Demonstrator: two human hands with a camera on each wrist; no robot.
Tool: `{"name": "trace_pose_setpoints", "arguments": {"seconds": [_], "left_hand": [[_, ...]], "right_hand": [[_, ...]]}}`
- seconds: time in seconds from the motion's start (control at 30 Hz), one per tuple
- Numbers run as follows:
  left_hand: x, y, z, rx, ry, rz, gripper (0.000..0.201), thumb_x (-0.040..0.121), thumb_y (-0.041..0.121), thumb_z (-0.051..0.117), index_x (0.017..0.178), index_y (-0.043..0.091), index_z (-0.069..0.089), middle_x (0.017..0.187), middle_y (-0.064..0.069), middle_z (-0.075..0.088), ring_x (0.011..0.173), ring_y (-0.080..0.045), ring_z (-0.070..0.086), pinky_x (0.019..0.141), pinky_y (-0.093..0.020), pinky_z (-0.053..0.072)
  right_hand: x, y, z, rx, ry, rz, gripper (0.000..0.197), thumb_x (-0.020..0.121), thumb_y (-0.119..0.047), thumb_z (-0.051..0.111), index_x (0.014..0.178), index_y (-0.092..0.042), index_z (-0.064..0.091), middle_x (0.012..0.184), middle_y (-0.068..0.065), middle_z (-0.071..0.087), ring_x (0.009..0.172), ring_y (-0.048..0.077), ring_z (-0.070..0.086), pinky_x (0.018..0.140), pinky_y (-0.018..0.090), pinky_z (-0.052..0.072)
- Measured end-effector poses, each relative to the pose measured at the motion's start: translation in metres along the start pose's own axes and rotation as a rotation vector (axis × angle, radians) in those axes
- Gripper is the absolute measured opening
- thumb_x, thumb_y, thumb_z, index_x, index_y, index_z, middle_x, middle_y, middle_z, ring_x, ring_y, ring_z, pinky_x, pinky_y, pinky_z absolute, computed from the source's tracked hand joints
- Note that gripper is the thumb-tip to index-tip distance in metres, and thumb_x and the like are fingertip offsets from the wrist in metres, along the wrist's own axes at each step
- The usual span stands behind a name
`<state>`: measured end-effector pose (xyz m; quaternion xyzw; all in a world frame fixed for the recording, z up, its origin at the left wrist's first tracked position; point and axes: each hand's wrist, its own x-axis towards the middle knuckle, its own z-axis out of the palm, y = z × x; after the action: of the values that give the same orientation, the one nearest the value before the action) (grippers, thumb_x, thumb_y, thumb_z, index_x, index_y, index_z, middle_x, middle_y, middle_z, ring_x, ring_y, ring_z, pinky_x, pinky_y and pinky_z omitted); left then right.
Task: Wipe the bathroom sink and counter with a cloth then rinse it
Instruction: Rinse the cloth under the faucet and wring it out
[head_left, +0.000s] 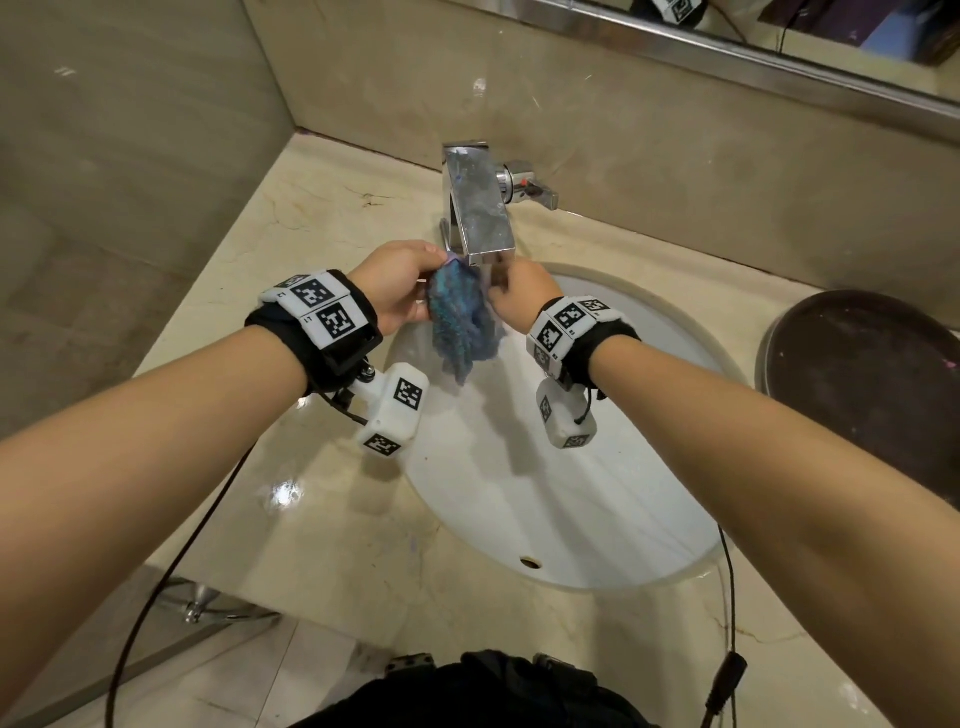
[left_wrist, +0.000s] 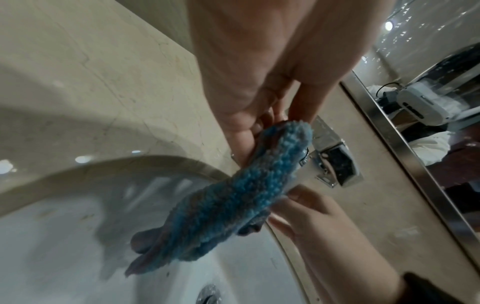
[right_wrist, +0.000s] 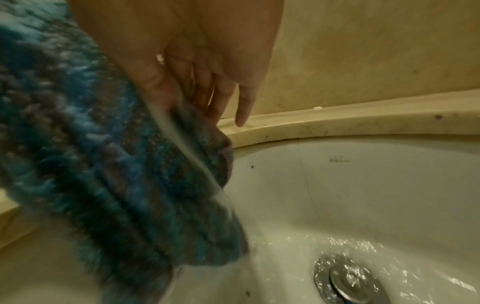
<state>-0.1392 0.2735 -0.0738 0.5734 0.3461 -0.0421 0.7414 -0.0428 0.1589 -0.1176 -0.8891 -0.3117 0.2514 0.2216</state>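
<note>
A blue fuzzy cloth (head_left: 460, 322) hangs between both hands under the chrome faucet spout (head_left: 480, 218), above the white oval sink (head_left: 561, 493). My left hand (head_left: 402, 288) pinches the cloth's top left edge (left_wrist: 285, 135). My right hand (head_left: 522, 291) grips its right side, fingers curled on the cloth (right_wrist: 197, 127). Water streams down past the cloth (right_wrist: 182, 139) and runs toward the metal drain (right_wrist: 348, 281). The cloth (left_wrist: 223, 201) droops in a long fold into the basin.
Beige marble counter (head_left: 322, 519) surrounds the sink. A dark round tray (head_left: 872, 384) sits on the counter at right. The faucet handle (head_left: 535, 189) sticks out right of the spout. A mirror edge (head_left: 779, 57) runs along the back wall. Black cables (head_left: 171, 566) hang off the counter front.
</note>
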Motion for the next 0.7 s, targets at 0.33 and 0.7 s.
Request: {"name": "trace_pose_setpoints", "arguments": {"seconds": [0.33,0.7], "left_hand": [[0.003,0.0,-0.006,0.218,-0.007,0.009,0.013,0.087,0.006,0.059,0.081,0.016,0.054,0.08,-0.003,0.058,0.076,-0.014,0.058,0.065,-0.025,0.054],[0.017,-0.004,-0.014,0.666,0.231,0.084,0.028,0.094,0.017,0.046,0.067,0.022,0.042,0.068,-0.001,0.043,0.07,-0.022,0.046,0.051,-0.026,0.032]], "right_hand": [[0.003,0.021,-0.005,0.488,-0.012,0.196,0.032,0.088,-0.018,0.053,0.057,-0.02,0.046,0.062,0.005,0.05,0.064,0.019,0.049,0.065,0.029,0.039],[0.006,0.008,-0.004,0.565,-0.098,0.253,0.034,0.089,-0.017,0.055,0.056,-0.018,0.045,0.033,-0.009,0.04,0.029,0.003,0.038,0.044,0.021,0.031]]}}
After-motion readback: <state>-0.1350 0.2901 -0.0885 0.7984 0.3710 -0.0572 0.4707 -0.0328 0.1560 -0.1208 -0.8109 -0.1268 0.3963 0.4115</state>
